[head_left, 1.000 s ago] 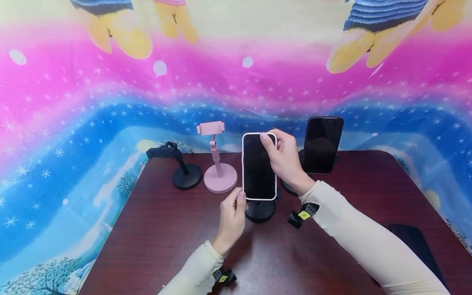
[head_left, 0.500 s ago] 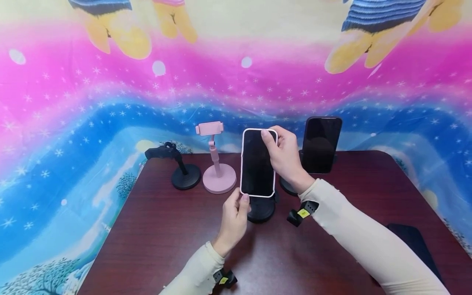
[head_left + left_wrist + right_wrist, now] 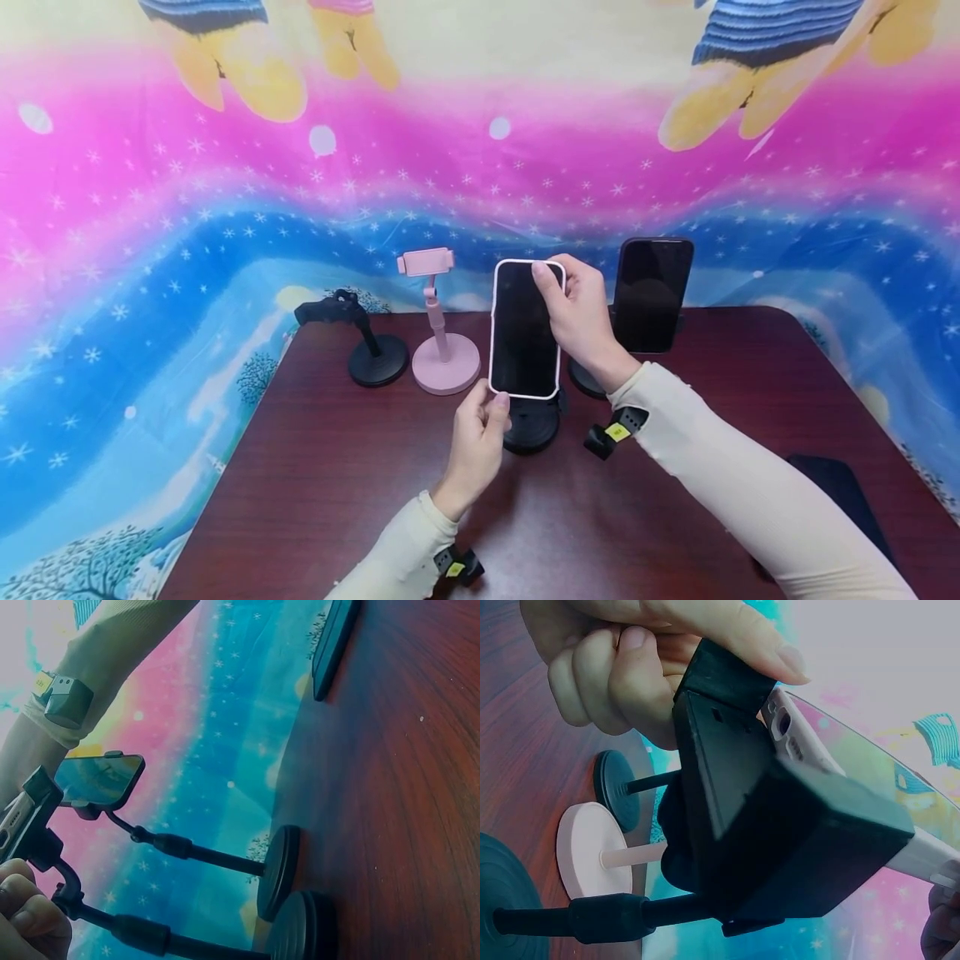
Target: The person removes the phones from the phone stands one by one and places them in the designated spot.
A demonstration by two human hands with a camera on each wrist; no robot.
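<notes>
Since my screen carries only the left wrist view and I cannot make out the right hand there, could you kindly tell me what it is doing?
Observer: In the head view, the right hand grips the white-rimmed phone at its upper right, with the thumb over the screen.

Operator: Thank you. My view looks away from the left side of the table, so is anything standing just left of that phone?

Observer: Yes, a pink stand, with no phone in its holder.

Operator: And would there be anything farther left, please?

Observer: A black stand stands left of the pink one, also without a phone.
</notes>
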